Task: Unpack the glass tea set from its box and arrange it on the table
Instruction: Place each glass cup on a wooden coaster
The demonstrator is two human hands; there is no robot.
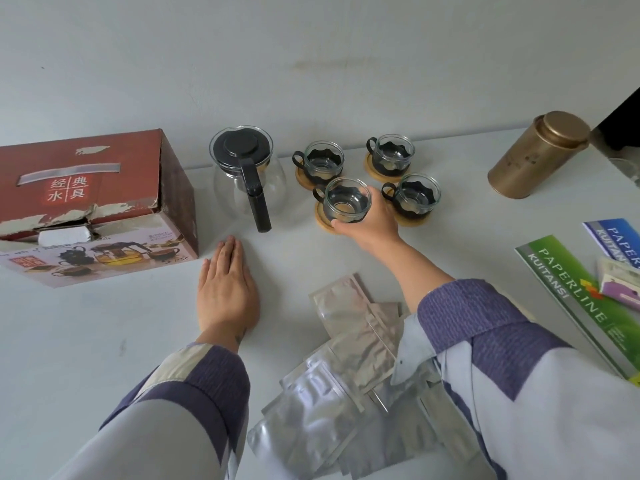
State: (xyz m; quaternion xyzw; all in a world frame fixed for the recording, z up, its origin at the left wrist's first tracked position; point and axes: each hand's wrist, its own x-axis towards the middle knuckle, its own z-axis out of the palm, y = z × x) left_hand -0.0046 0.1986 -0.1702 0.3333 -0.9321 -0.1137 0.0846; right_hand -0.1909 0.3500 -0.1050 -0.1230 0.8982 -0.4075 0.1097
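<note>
A glass teapot (273,181) with a black lid and handle stands at the back of the white table (104,341), right of the red tea set box (90,209). Three glass cups with black holders sit on wooden coasters: back left cup (320,162), back right cup (393,154), front right cup (414,195). My right hand (372,225) grips a fourth glass cup (346,199) over its wooden coaster (323,220). My left hand (227,289) lies flat on the table, fingers together, holding nothing.
A gold tin canister (536,155) stands at the back right. Green and blue receipt books (575,292) lie at the right edge. Several silver foil pouches (339,368) are spread near my right sleeve. The box top is torn open.
</note>
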